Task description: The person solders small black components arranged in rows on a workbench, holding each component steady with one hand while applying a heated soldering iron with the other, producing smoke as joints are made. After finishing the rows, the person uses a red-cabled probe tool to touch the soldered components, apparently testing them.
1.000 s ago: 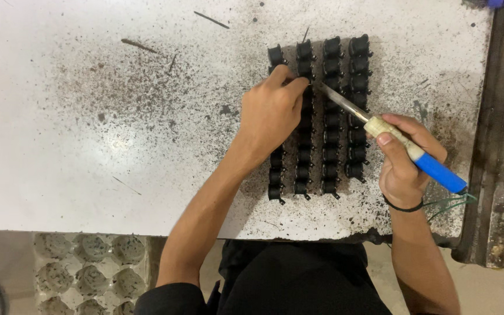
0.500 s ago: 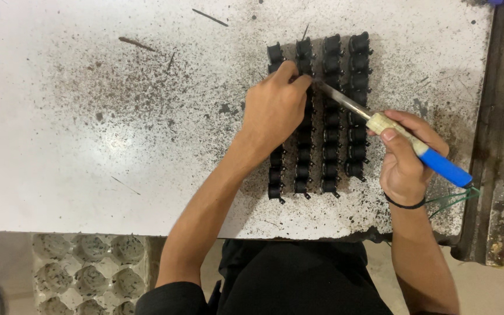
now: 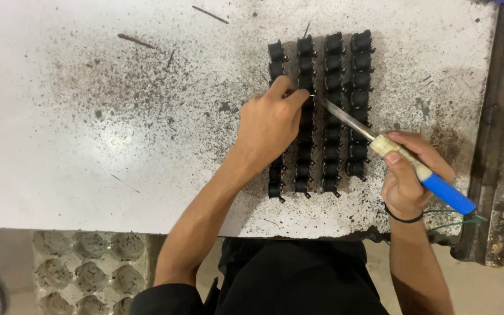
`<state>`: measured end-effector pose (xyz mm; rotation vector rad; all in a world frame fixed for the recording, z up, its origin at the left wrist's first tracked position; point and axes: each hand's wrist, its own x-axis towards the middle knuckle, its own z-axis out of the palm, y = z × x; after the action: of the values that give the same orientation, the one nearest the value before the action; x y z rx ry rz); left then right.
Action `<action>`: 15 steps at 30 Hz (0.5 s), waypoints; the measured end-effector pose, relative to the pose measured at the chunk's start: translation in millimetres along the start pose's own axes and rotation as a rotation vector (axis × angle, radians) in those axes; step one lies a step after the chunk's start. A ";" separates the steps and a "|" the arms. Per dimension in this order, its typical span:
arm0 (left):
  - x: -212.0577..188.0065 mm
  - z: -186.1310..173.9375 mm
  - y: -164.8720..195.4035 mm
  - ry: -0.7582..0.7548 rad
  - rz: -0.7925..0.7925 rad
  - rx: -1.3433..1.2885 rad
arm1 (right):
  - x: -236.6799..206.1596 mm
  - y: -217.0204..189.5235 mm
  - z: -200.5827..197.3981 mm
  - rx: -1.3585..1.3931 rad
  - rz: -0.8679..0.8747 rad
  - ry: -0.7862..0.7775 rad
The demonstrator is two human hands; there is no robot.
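Observation:
Several small black components (image 3: 342, 70) stand in four rows on a stained white table (image 3: 106, 134). My left hand (image 3: 269, 125) rests over the left rows, fingers pinched on a thin wire whose end sticks out near the iron's tip. My right hand (image 3: 409, 172) grips a soldering iron (image 3: 401, 157) with a blue handle and a taped neck. Its metal tip points up and left, ending among the components just right of my left fingertips.
Burnt wire scraps (image 3: 135, 39) lie at the table's far side. A dark metal frame (image 3: 500, 140) runs along the right edge. A grey egg tray (image 3: 83, 271) sits on the floor at lower left. Green wire (image 3: 456, 220) trails from the iron.
The left hand and the iron tip have both shifted slightly down the rows, toward me. The right hand has dropped a little with the iron.

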<state>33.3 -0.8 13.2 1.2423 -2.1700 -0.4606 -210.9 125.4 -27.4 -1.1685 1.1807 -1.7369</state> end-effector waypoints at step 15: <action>5.4 9.9 -1.1 -0.113 -0.011 -0.010 | 1.3 2.0 -0.1 0.078 0.092 0.013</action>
<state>25.6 -6.0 6.7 1.2507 -2.2530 -0.5583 -211.3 123.6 -28.9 -1.0417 1.1459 -1.7080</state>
